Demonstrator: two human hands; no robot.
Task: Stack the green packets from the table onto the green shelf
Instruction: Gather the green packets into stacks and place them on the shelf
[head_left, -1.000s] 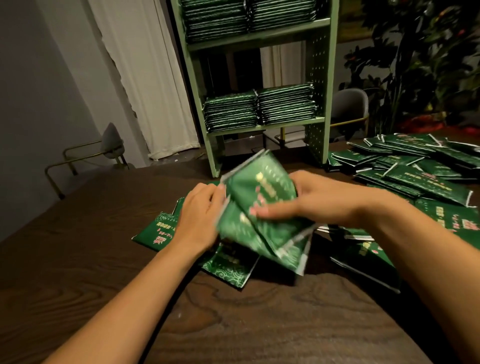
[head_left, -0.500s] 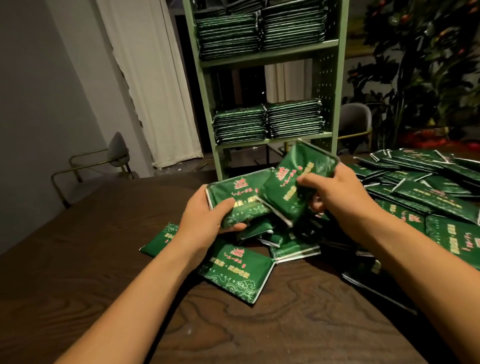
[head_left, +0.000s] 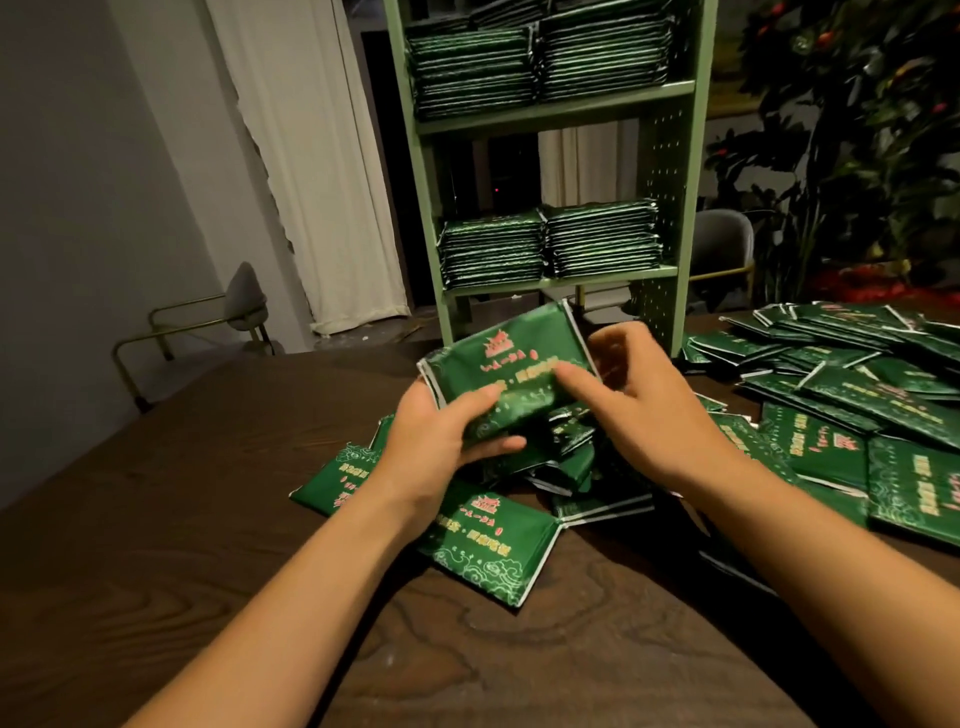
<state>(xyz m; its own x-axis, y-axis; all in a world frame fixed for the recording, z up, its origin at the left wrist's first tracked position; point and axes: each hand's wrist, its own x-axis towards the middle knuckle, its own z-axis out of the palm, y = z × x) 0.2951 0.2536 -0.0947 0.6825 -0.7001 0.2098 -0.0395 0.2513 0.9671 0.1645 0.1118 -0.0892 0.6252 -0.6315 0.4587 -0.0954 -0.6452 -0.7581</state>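
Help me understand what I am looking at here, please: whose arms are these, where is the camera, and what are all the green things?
There is no machine here. The single picture comes from a wide-angle camera worn on a person's head, looking forward and down, so the two bare arms are that person's own.

The left hand grips a small bundle of green packets, thumb on top and fingers below. The right hand touches the bundle's right side, with its fingers on the front of the top packet.

Under the hands is a dark wooden table. Loose green packets lie scattered on it, with a larger heap to the right.

Behind stands the green shelf, with neat stacks of packets already on its levels. The held packets appear meant to go there.
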